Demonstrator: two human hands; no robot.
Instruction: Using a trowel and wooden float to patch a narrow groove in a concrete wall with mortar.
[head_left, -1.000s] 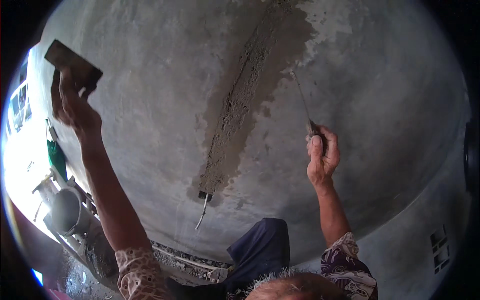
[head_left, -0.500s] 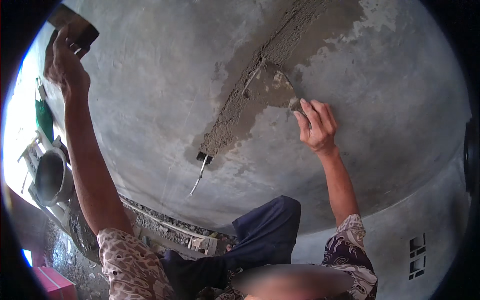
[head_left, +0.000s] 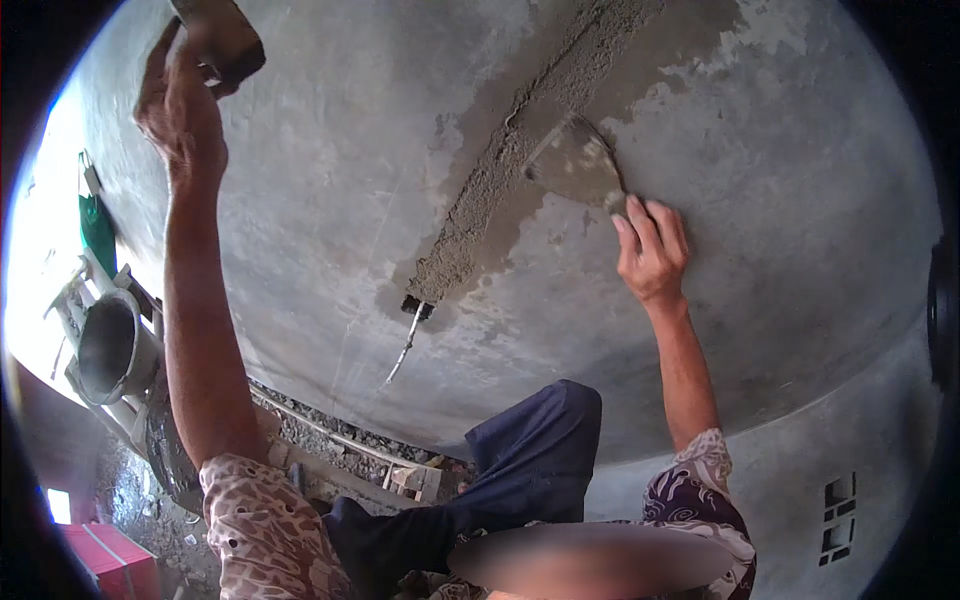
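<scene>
Head view: right hand [head_left: 655, 250] grips scraper [head_left: 577, 168] at right edge of wall [head_left: 320, 150] mortar strip [head_left: 478, 215], left hand [head_left: 190, 125] grasps block-like tool [head_left: 222, 42]; strip looks mostly filled, unsmoothed, hole [head_left: 410, 303] by cable [head_left: 403, 347] unfilled.

At three o'clock from the right hand [head_left: 655, 252], bare wall [head_left: 790, 240] leaves room to pass, while the scraper [head_left: 578, 165] blocks half past ten and the bent knee [head_left: 565, 415] seven o'clock.
</scene>
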